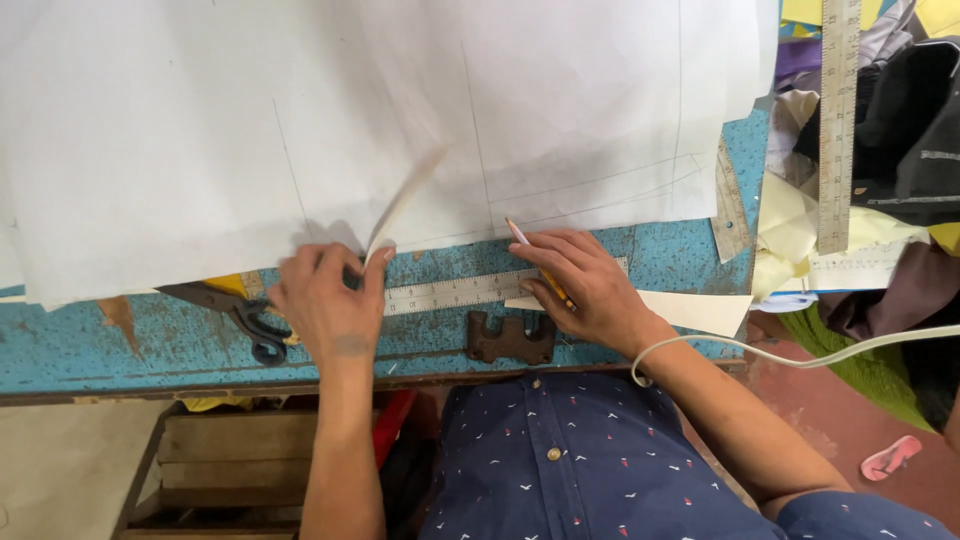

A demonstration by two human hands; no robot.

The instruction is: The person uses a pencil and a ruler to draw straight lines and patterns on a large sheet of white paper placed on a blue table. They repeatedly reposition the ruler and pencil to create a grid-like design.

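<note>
A large sheet of white pattern paper [300, 120], marked with thin pencil lines, is spread over a worn blue worktop [120, 345]. Its near edge is pinched and lifted by the left hand [328, 305], whose fingers are curled closed on the paper, so that a narrow flap is seen curling upward, blurred. A pencil [535, 262] is gripped in the right hand [585, 290], with the fingers closed around the shaft and the tip set at the paper's near edge. Between the two hands a steel ruler [450, 293] is laid flat along the worktop, just below the paper; its right end is covered by the right hand. A rusty brown metal weight [510, 338] is seen on the worktop just below the ruler, near the right wrist. Black-handled scissors [245, 318] lie to the left of the left hand, partly tucked under the paper. A cream card piece [700, 312] rests beside the right wrist. A white cable [800, 355] is looped across the right forearm. At the right, a long metal straightedge [838, 120] is laid over a heap of fabric scraps [900, 110], well apart from the hands.
</note>
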